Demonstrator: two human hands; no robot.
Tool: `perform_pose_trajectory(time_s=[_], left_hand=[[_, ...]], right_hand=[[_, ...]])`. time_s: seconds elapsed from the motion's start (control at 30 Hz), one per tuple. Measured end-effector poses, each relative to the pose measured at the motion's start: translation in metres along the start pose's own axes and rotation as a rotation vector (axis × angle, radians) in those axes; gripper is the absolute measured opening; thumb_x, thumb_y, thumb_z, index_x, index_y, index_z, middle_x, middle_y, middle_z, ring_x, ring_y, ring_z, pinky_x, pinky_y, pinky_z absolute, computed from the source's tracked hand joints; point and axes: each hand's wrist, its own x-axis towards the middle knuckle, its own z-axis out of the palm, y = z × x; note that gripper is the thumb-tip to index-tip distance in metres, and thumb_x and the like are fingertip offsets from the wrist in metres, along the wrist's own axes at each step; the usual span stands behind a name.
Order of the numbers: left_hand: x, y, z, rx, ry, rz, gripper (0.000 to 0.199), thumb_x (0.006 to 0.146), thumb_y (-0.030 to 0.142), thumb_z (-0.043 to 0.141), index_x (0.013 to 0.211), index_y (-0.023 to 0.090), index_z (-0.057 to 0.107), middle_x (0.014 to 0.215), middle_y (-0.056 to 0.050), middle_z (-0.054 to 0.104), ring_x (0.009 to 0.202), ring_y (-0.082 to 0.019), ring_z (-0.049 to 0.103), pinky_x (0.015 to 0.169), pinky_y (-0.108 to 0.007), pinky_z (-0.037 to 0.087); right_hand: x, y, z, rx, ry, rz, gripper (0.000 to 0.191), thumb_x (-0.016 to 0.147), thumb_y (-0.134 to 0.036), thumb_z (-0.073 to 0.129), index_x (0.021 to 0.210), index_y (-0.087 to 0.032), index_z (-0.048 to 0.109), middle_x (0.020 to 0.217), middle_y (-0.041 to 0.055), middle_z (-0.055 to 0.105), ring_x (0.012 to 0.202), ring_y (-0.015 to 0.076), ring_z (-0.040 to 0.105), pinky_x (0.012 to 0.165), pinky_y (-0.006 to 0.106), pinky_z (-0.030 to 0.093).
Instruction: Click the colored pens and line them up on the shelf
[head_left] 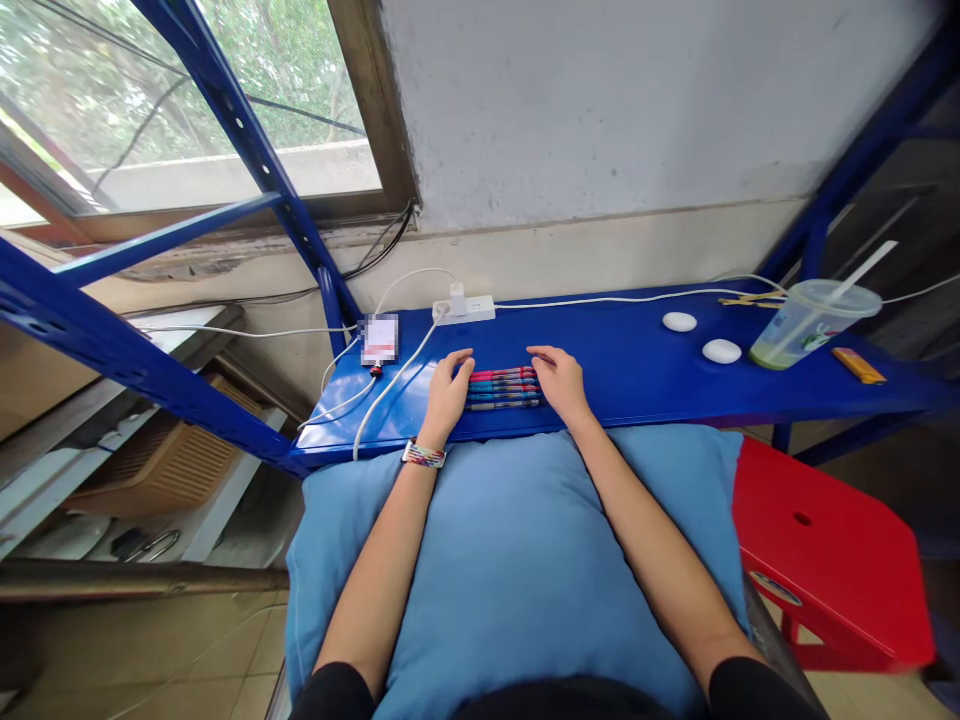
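Note:
Several pens (501,389) lie side by side in a row on the blue table, red ones at the back, then blue, with darker ones nearest me. My left hand (450,392) rests at their left ends, fingers apart and curved, thumb near the red pens. At the right ends is my right hand (559,380), its fingers also apart, thumb and fingertips beside the pens. Neither hand has anything lifted in it. A patterned band (424,455) circles my left wrist.
A power strip (469,309) and phone (379,340) with white cables stand behind left. To the right are two white oval objects (721,351), a plastic cup with straw (811,325) and an orange packet (859,366). A blue pillow (525,560) lies before the table, a red stool (832,550) beside it.

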Motion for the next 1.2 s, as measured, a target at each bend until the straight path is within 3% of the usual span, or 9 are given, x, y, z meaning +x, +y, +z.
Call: perform_pose_trajectory(time_s=[0.1,0.23,0.37,0.47,0.67,0.83,0.97,1.1,1.2], left_hand=[[0.0,0.0,0.008,-0.183,-0.046,-0.072,0.036,0.104,0.045,0.062,0.132,0.027,0.077,0.143,-0.009,0.074,0.141,-0.029,0.064,0.123,-0.045,0.045],[0.001,-0.006,0.015,-0.27,-0.083,-0.087,0.036,0.105,0.048,0.06,0.13,0.028,0.077,0.146,-0.007,0.074,0.147,-0.027,0.06,0.126,-0.043,0.043],[0.002,-0.006,0.014,-0.252,-0.053,-0.077,0.033,0.104,0.047,0.06,0.122,0.026,0.078,0.139,-0.009,0.076,0.141,-0.027,0.064,0.124,-0.043,0.045],[0.001,-0.002,0.009,-0.17,-0.015,-0.056,0.03,0.104,0.043,0.059,0.117,0.024,0.079,0.131,-0.009,0.078,0.132,-0.027,0.067,0.119,-0.042,0.047],[0.0,0.001,0.001,-0.105,0.043,-0.046,0.025,0.102,0.039,0.06,0.108,0.023,0.079,0.115,-0.008,0.079,0.11,-0.026,0.067,0.103,-0.039,0.051],[0.001,0.001,0.001,-0.099,0.03,-0.02,0.025,0.101,0.043,0.063,0.104,0.023,0.077,0.107,-0.007,0.077,0.103,-0.025,0.066,0.096,-0.036,0.051],[0.0,0.001,0.002,-0.095,0.023,-0.017,0.026,0.101,0.045,0.063,0.103,0.023,0.076,0.106,-0.006,0.076,0.102,-0.024,0.066,0.093,-0.035,0.051],[-0.001,0.004,0.002,-0.105,0.028,-0.017,0.027,0.101,0.047,0.064,0.101,0.023,0.076,0.107,-0.007,0.076,0.103,-0.024,0.067,0.092,-0.035,0.052],[-0.004,0.012,0.002,-0.104,0.031,0.015,0.029,0.102,0.049,0.064,0.101,0.023,0.076,0.107,-0.007,0.077,0.104,-0.025,0.067,0.094,-0.036,0.051]], right_hand=[[0.0,-0.003,0.008,0.191,-0.06,0.09,0.035,0.094,-0.031,0.061,0.121,-0.027,0.083,0.141,0.0071,0.078,0.141,0.0316,0.066,0.122,0.05,0.05],[-0.002,-0.003,0.016,0.237,-0.107,0.099,0.038,0.092,-0.026,0.063,0.125,-0.025,0.083,0.153,0.0096,0.071,0.153,0.0312,0.057,0.129,0.051,0.043],[-0.004,-0.004,0.016,0.149,-0.123,0.044,0.033,0.09,-0.025,0.07,0.12,-0.025,0.084,0.151,0.0122,0.072,0.152,0.0337,0.058,0.129,0.054,0.041],[-0.007,-0.012,0.009,0.042,-0.123,-0.029,0.021,0.096,-0.034,0.07,0.106,-0.027,0.087,0.143,0.0099,0.077,0.151,0.035,0.058,0.131,0.056,0.039],[-0.017,-0.031,-0.002,-0.04,-0.335,-0.213,0.035,0.105,-0.042,0.065,0.081,-0.032,0.088,0.136,0.0049,0.08,0.151,0.036,0.056,0.13,0.059,0.039],[-0.022,-0.033,0.0,-0.079,-0.452,-0.285,0.023,0.096,-0.033,0.078,0.074,-0.031,0.085,0.139,0.0047,0.079,0.153,0.0369,0.053,0.129,0.06,0.038],[-0.024,-0.031,-0.001,-0.106,-0.486,-0.325,0.009,0.083,-0.026,0.09,0.078,-0.029,0.083,0.142,0.0073,0.076,0.154,0.0377,0.051,0.129,0.061,0.038],[-0.026,-0.029,-0.001,-0.186,-0.543,-0.357,0.016,0.074,-0.021,0.097,0.077,-0.028,0.083,0.147,0.0075,0.073,0.159,0.0414,0.042,0.131,0.064,0.033],[-0.026,-0.031,0.0,-0.162,-0.561,-0.365,0.015,0.076,-0.019,0.093,0.076,-0.028,0.081,0.148,0.0061,0.073,0.16,0.0403,0.042,0.132,0.063,0.032]])
